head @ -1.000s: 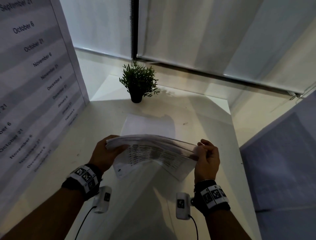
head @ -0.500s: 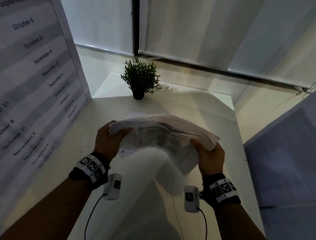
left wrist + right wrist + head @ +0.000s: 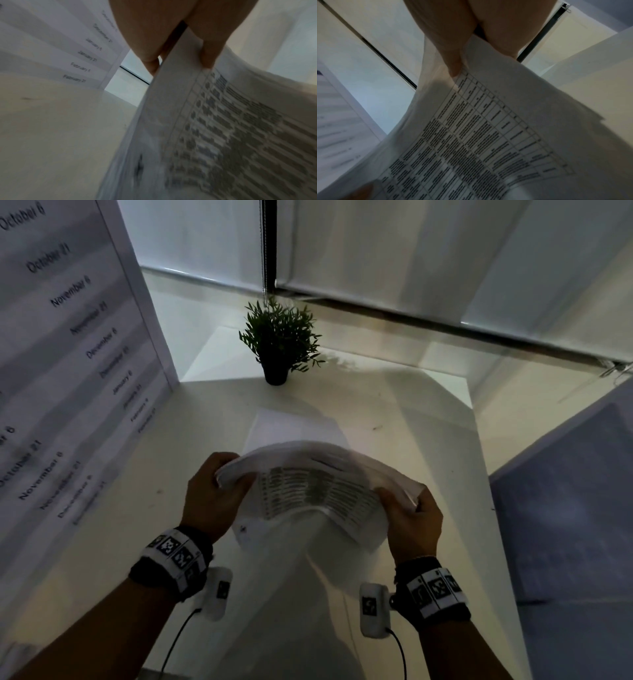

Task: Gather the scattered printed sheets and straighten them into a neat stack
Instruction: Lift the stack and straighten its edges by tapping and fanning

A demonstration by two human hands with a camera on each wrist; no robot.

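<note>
A bundle of printed sheets (image 3: 318, 491) with table text arches upward above the white table (image 3: 164, 474), held at both short ends. My left hand (image 3: 219, 491) grips the left end, thumb under and fingers over. My right hand (image 3: 407, 508) grips the right end the same way. In the left wrist view the sheets (image 3: 223, 135) run down from the left hand (image 3: 180, 44). In the right wrist view the printed page (image 3: 479, 135) hangs below the right hand (image 3: 469, 44). One blank sheet (image 3: 291, 426) lies flat on the table behind the bundle.
A small potted plant (image 3: 277, 344) stands at the back of the table. A large board with dates (image 3: 61, 354) leans along the left side. A grey panel (image 3: 565, 491) stands to the right. Window blinds (image 3: 411, 251) hang behind.
The bundle rose and bowed upward half a second ago, then came back down a little; it is now arched between both hands. Both hands keep their grip.
</note>
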